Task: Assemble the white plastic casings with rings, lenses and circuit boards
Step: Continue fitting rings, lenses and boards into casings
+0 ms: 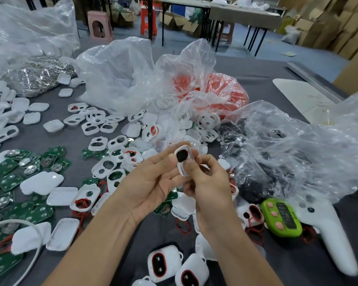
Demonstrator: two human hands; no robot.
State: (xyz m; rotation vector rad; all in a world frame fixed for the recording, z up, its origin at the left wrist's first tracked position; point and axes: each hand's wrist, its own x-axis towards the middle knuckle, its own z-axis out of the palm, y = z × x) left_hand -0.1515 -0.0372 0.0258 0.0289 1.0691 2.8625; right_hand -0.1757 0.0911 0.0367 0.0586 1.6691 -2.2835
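Note:
Both hands hold one white plastic casing [189, 154] up over the middle of the table. A dark round lens [181, 156] sits in the casing's opening, with a bit of red ring at its top edge. My left hand [153, 182] lies palm-up under the casing, thumb tip beside the lens. My right hand [207, 182] pinches the casing's lower end from the right. Loose white casings [103, 168] lie scattered around. Green circuit boards [15, 178] are piled at the left. Red rings [183, 226] lie near my wrists. Two assembled casings [165, 263] sit at the bottom.
Clear plastic bags [122, 73] stand behind the parts, one with red pieces [225, 89]. A bag of dark lenses [277, 153] lies at the right. A green timer [281, 219] and a white controller [329, 230] lie at the lower right. A pile of metal clips [39, 75] sits at the far left.

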